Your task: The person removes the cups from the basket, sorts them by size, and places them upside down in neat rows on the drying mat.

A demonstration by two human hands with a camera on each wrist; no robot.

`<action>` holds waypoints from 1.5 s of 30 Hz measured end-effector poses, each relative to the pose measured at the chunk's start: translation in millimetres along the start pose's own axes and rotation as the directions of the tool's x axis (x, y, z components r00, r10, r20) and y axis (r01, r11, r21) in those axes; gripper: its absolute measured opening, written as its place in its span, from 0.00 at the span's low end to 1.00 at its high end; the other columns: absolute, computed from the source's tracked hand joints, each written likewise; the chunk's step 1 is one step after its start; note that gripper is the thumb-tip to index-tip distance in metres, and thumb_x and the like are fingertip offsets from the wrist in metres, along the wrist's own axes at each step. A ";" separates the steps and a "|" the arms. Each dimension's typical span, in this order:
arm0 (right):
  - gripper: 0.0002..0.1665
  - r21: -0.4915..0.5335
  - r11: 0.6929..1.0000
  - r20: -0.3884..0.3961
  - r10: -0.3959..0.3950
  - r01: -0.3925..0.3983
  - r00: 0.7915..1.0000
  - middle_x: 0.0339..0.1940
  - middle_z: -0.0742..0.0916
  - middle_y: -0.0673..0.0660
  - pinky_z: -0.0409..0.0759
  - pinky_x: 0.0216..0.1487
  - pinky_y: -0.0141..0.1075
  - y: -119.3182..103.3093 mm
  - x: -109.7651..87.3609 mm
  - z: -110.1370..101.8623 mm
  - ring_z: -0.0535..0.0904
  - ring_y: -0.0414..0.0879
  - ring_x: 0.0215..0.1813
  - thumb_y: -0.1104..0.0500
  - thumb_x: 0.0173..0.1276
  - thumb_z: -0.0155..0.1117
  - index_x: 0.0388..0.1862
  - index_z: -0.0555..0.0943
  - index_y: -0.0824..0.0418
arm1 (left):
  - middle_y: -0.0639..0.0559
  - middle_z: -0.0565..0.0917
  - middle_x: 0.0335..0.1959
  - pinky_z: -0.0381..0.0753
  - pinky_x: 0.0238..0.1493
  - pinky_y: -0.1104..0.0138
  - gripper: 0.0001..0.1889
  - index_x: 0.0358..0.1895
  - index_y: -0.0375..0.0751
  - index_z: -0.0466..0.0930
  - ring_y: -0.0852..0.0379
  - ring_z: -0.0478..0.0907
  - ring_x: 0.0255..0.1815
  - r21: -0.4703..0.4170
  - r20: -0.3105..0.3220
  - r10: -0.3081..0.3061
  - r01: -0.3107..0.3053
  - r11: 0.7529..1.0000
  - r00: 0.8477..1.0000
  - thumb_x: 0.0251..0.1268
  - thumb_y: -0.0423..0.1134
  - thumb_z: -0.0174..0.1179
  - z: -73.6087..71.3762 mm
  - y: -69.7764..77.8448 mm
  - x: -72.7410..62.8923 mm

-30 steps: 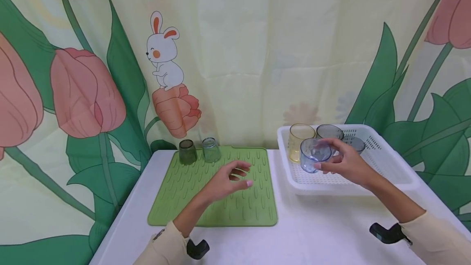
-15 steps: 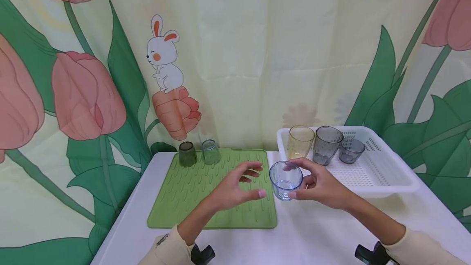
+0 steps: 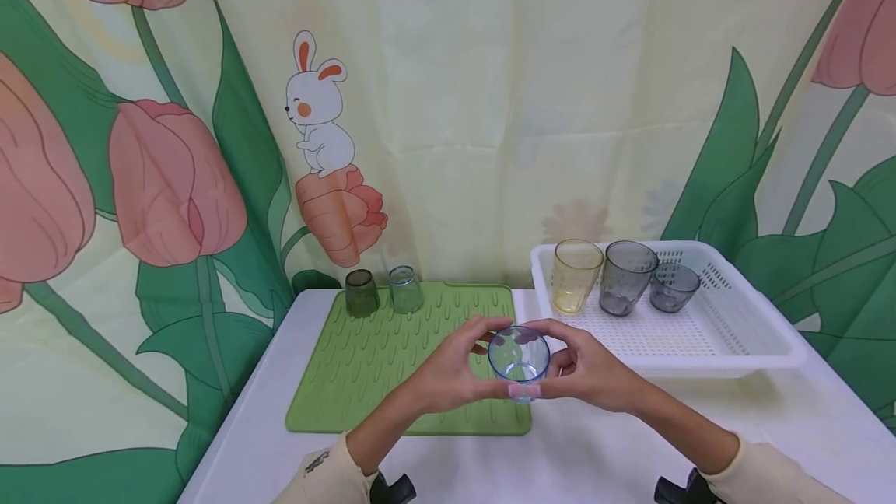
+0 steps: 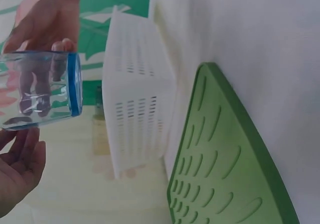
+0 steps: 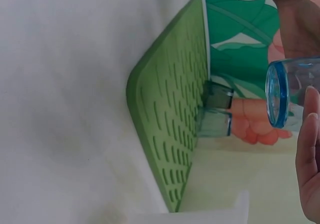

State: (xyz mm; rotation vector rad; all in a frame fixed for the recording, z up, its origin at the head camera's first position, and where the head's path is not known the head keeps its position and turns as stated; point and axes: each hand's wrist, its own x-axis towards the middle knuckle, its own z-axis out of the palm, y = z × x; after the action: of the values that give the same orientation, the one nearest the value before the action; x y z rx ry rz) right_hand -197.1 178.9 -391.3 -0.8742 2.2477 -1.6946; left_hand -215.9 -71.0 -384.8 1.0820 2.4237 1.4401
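Observation:
A clear blue-tinted glass (image 3: 519, 360) is held up over the right front part of the green ridged mat (image 3: 406, 379). Its rim faces up in the head view. My left hand (image 3: 455, 372) grips it from the left, and my right hand (image 3: 595, 368) from the right. Both thumbs meet at its near side; some fingers are hidden behind it. The thick blue bottom edge of the glass (image 4: 74, 86) shows in the left wrist view. At the mat's back left stand a dark glass (image 3: 362, 294) and a pale blue-green glass (image 3: 406, 291), both looking upside down.
A white perforated basket (image 3: 763, 317) stands at the right of the table. Inside are a yellow glass (image 3: 575, 277), a tall grey glass (image 3: 628, 278) and a short grey glass (image 3: 674, 288). A printed curtain (image 3: 448, 115) hangs behind the white tablecloth (image 3: 581, 442).
My right hand has carried the blue glass out of the basket, leftward and nearer to me. My left hand has moved right and now grips it too.

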 end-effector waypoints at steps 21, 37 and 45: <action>0.42 0.090 0.996 0.054 -0.008 0.003 0.998 0.58 0.81 0.61 0.84 0.32 0.33 23.3 3.1 8.7 0.83 0.38 0.29 0.67 0.61 0.71 0.71 0.63 0.69 | 0.57 0.79 0.53 0.79 0.57 0.66 0.37 0.67 0.46 0.74 0.62 0.75 0.51 0.046 -0.117 0.084 -0.079 0.996 0.990 0.51 0.46 0.78 -3.9 13.6 -0.1; 0.34 0.205 0.979 0.057 -0.022 0.010 0.998 0.52 0.84 0.63 0.84 0.37 0.35 45.8 10.5 24.1 0.81 0.41 0.44 0.68 0.64 0.69 0.66 0.67 0.73 | 0.53 0.78 0.61 0.78 0.59 0.61 0.38 0.70 0.45 0.71 0.54 0.75 0.58 -0.034 -0.138 0.040 -0.045 0.998 0.990 0.55 0.43 0.76 -7.0 6.2 -7.8; 0.35 0.266 0.964 0.037 -0.011 0.001 0.999 0.44 0.86 0.55 0.85 0.34 0.34 42.3 3.2 6.9 0.83 0.39 0.34 0.71 0.66 0.64 0.69 0.62 0.75 | 0.54 0.77 0.62 0.78 0.60 0.62 0.41 0.72 0.50 0.66 0.56 0.76 0.59 -0.065 -0.113 0.009 -0.016 0.998 0.994 0.55 0.43 0.75 -10.8 -2.8 -14.4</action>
State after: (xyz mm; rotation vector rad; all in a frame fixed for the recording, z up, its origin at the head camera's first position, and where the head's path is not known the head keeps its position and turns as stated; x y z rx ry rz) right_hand -210.6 178.7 -432.1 -0.8416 1.9337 -1.9079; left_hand -211.5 -88.7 -384.8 1.0298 2.4292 1.6147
